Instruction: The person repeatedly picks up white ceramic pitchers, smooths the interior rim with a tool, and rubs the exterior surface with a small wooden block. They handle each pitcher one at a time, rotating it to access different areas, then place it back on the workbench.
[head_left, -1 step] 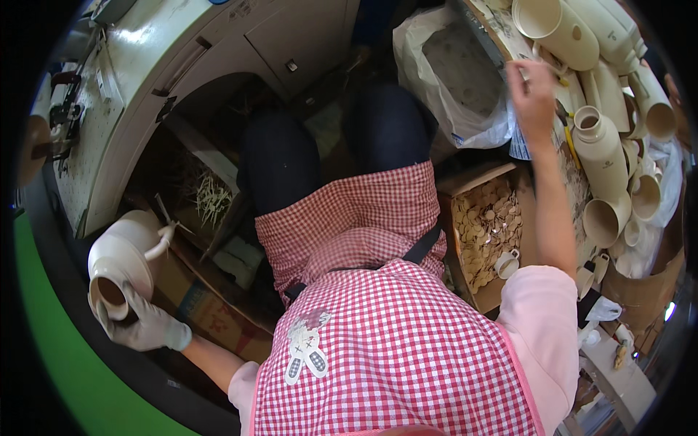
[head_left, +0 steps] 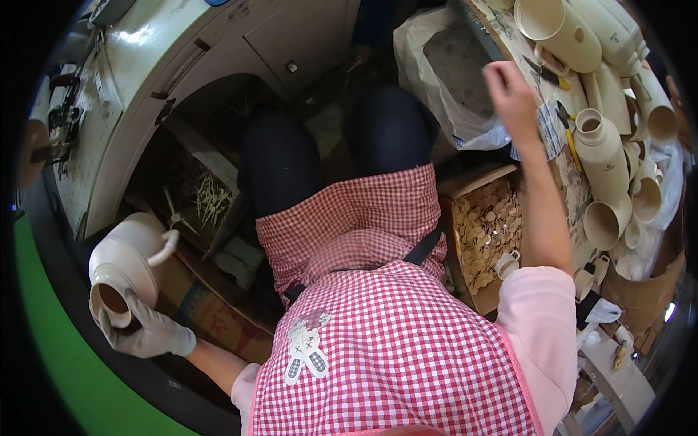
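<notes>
My left hand [head_left: 149, 330] wears a pale glove. Its fingers close round the neck of a cream jug body [head_left: 131, 251], which lies tilted at the far left with its open mouth facing me and its curved handle to the right. My bare right hand [head_left: 515, 98] is raised between the white plastic bag [head_left: 418, 43] and the cluttered right-hand table. Its fingers are curled together and slightly blurred; what they hold, if anything, is hidden. Close by on the table lie a pair of yellow-handled pliers [head_left: 568, 142] and a dark cutter [head_left: 549, 74] with a yellow end.
Several cream jug and bottle bodies [head_left: 602, 156] crowd the table at right. Below it, a wooden-edged box [head_left: 483, 180] holds beige discs [head_left: 476, 240] and a small white cup-shaped piece [head_left: 507, 265]. A white cabinet [head_left: 218, 62] stands ahead at left, with thin offcuts [head_left: 214, 200] beneath.
My right hand has moved left, away from the table and toward the plastic bag, uncovering the dark cutter. My left hand and the jug body have shifted slightly right and down.
</notes>
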`<state>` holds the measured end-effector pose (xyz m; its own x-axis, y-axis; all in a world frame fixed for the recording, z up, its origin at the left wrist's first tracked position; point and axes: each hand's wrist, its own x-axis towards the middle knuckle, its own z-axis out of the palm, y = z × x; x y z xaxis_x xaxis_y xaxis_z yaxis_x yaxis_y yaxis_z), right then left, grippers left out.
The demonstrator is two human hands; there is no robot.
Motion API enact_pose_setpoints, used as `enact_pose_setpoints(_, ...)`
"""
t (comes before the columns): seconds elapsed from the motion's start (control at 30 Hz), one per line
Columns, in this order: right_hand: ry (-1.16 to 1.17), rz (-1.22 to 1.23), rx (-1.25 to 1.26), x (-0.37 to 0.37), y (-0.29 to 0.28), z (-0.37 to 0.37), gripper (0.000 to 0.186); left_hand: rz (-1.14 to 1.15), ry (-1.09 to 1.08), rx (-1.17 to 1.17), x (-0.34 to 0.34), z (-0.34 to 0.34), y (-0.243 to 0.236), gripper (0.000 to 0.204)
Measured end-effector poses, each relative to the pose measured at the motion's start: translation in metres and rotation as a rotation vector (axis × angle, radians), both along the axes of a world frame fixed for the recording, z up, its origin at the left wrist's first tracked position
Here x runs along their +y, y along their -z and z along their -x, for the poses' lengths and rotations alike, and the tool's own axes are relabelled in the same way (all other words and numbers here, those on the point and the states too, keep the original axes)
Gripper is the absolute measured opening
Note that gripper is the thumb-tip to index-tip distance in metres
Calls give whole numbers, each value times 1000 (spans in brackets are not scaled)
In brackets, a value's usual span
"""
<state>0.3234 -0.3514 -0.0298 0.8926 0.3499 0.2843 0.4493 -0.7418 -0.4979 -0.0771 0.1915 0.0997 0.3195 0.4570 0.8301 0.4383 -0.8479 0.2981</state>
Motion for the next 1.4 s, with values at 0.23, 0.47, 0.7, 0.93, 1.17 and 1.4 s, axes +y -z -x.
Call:
enact_pose_setpoints(0.23,193,582,32,-8,220,-98,30,575,293,135,-77,-53,-10,80)
enact_pose_setpoints(0.47,72,312,5,22,123,-40,21,694,563,113,-114,-80,-5,116)
enact_pose_setpoints(0.7,-683,-1010,989,182,-108,129,55,497,830,248,-127,-88,4,108)
enact_pose_setpoints(0.93,-942,-123,235,235,-165,198,38,339,881,288,-141,-75,0,99)
enact_pose_setpoints(1.17,-948,26,-167,248,-162,217,33,323,882,276,-137,-65,6,94)
enact_pose_setpoints(1.4,-1290,281,302,232,-172,181,20,201,943,222,-146,-73,-1,94)
